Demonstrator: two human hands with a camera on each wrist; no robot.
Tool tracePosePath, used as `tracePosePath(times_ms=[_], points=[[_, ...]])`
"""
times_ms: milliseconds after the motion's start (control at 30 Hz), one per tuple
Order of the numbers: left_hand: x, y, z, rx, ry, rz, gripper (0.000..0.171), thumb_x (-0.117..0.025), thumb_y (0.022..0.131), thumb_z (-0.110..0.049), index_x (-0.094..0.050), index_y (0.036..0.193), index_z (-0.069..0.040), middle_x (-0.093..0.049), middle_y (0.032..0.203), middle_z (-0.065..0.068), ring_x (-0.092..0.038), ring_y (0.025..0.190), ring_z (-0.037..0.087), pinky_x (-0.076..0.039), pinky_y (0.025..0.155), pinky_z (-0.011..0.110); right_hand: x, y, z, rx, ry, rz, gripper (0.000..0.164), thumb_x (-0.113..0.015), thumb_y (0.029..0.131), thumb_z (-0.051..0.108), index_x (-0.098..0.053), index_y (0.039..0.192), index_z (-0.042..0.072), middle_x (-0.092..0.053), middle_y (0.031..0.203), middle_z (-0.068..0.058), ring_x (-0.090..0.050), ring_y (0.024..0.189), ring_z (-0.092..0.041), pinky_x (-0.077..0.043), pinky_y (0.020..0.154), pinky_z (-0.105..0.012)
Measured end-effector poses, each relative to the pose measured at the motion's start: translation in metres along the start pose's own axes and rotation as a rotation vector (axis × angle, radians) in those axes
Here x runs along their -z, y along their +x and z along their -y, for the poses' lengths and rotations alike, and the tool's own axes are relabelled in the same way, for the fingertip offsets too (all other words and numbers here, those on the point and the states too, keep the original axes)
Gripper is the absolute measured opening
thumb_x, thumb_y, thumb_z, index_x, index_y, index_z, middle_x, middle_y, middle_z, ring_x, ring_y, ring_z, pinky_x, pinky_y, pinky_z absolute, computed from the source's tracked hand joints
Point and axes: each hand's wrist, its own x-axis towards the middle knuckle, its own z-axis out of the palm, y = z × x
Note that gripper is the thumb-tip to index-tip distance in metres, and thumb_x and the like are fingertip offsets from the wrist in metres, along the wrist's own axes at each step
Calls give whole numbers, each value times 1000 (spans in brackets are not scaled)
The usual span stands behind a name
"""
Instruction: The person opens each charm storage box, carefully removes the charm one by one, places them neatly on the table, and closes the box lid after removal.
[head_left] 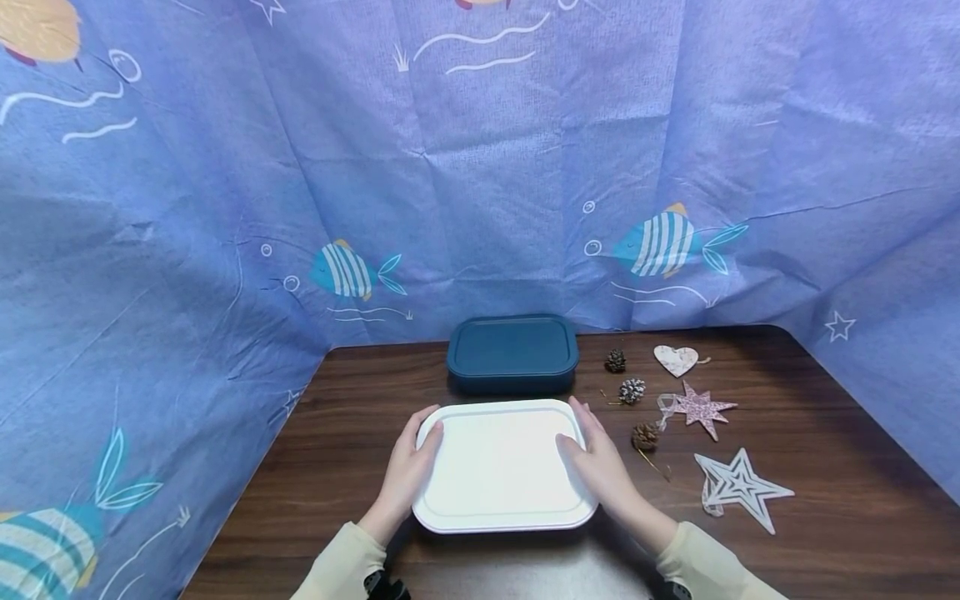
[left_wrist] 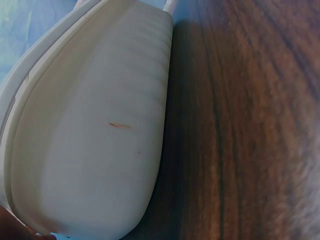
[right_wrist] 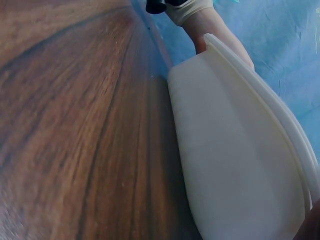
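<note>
A white lidded box (head_left: 504, 467), rectangular with rounded corners, is between the two hands near the front of the wooden table. My left hand (head_left: 407, 472) grips its left end, thumb over the lid's edge. At the opposite end, my right hand (head_left: 602, 468) holds it the same way, thumb on top and fingers along the side. The left wrist view shows the box's pale side wall (left_wrist: 100, 110), with a small brownish mark, close over the wood. Seen from the right wrist, the side (right_wrist: 225, 130) and projecting lid rim (right_wrist: 272, 107) show, the left hand (right_wrist: 212, 30) beyond.
A dark blue lidded box (head_left: 513, 354) stands just behind the white one. To the right lie several small pinecones (head_left: 632, 391), a pale heart ornament (head_left: 676, 360), a pink glitter star (head_left: 701, 409) and a white star (head_left: 741, 487). A blue fish-print curtain (head_left: 480, 183) backs the table.
</note>
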Motion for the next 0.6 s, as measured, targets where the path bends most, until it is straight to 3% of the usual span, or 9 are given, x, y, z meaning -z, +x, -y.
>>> tracePosePath(times_ms=[600], points=[[2,-13,-1,13,-29,-7,45,-55,105,-31,-51,145,-11,-50,149,12,-39,143,31,-27,117,52,0,-14,7,46,-12,5,64,-58,99,8,-31,155,-6,-26,163,-18,-12,153,-35,-7,122,-50]])
